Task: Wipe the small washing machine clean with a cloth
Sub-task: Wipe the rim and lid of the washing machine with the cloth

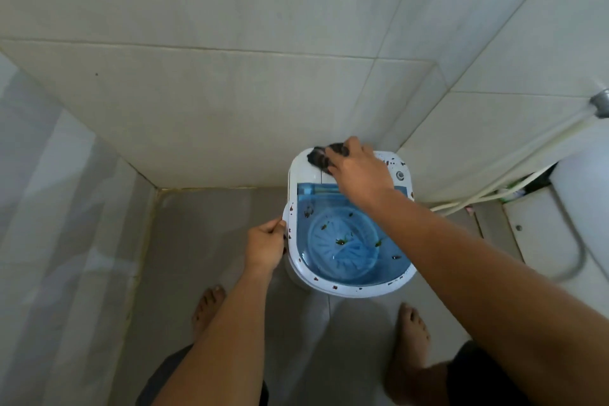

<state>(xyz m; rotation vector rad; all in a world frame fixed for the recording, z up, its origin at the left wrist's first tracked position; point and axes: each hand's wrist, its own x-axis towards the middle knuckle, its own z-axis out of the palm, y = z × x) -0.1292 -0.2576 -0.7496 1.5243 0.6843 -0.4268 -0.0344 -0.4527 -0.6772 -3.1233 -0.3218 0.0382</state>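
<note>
Grip: dark cloth (324, 155) is pressed by right hand (359, 171) onto the far edge of the washing machine (349, 290).
Left hand (265, 245): fingers are curled round the machine's left rim.
Machine: stood in the tiled floor's far corner, lid speckled with dark spots.

White washing machine (342, 287) upright in tiled corner, blue lid spotted brown; dark cloth (321, 155) on rear panel.
</note>
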